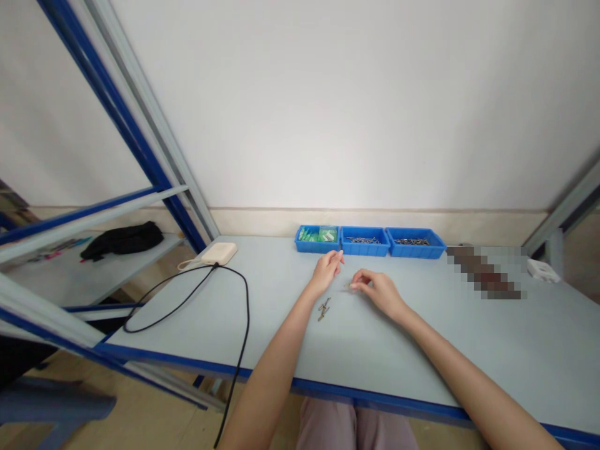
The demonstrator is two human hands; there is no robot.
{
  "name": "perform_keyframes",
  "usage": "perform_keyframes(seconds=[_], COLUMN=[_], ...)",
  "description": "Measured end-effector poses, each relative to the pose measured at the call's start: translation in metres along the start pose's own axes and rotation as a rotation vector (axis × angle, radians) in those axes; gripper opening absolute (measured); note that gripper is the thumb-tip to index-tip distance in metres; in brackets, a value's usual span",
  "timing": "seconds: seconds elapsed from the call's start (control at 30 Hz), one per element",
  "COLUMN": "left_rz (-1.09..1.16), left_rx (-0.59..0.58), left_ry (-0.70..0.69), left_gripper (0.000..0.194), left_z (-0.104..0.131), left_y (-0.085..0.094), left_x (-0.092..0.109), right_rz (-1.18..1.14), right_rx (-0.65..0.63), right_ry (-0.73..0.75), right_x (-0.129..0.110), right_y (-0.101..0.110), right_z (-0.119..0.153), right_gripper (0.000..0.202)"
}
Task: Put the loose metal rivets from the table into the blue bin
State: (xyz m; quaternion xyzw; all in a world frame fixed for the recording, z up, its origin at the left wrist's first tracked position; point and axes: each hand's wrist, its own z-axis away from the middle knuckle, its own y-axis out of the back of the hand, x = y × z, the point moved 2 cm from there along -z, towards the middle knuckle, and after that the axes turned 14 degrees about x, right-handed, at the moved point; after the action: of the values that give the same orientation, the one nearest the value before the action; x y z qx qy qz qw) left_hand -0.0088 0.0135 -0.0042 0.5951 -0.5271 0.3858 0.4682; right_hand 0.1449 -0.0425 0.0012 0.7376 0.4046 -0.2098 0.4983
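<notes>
My left hand [327,273] is raised over the table just in front of the blue bins, its fingers drawn together. Whatever they may hold is too small to make out. To its right, my right hand [382,292] pinches thumb and forefinger on something small; a faint see-through edge shows by the fingertips, too blurred to name. A small pile of metal screws or similar pieces [323,309] lies on the table [375,356] below and between the hands.
Along the back stand a blue bin [317,246] with green-and-white packets, a middle bin [364,250] and a right bin [417,252] of small metal parts. At left are a cream box [219,253] and black cable [247,306]. A white object [542,270] and a pixelated patch are at right.
</notes>
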Motion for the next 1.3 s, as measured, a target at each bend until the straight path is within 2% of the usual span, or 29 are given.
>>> perform_keyframes(seconds=[0.1,0.17,0.4,0.7,0.8,1.03,1.2,1.3], left_rz=[0.003,0.002,0.038,-0.001,0.011,0.012,0.039,0.015], left_rx=[-0.185,-0.266,-0.331,-0.214,-0.180,-0.113,-0.096,-0.072], left_ry=[0.062,0.077,0.114,0.059,0.045,0.001,0.001,-0.019], left_gripper=[0.047,0.048,0.047,0.040,0.041,0.047,0.037,0.038], left_z=[0.011,0.016,0.018,0.012,0.011,0.011,0.010,0.009], left_y=[-0.011,-0.017,-0.021,-0.018,-0.017,-0.017,-0.015,-0.013], left_x=[0.000,0.001,0.010,0.008,0.008,0.012,0.012,0.012], right_rz=[-0.013,-0.029,0.018,0.102,0.040,-0.217,-0.241,-0.203], right_rx=[0.145,0.167,0.154,0.161,0.140,0.052,0.109,0.119], right_ry=[-0.039,-0.011,0.022,0.021,0.032,-0.047,-0.048,-0.028], right_x=[0.017,0.023,0.021,0.024,0.023,0.020,0.022,0.024], right_y=[0.020,0.026,0.023,0.027,0.025,0.020,0.022,0.021], right_z=[-0.012,-0.015,-0.014,-0.015,-0.014,-0.014,-0.016,-0.015], right_gripper=[0.017,0.017,0.015,0.027,0.026,0.034,0.027,0.028])
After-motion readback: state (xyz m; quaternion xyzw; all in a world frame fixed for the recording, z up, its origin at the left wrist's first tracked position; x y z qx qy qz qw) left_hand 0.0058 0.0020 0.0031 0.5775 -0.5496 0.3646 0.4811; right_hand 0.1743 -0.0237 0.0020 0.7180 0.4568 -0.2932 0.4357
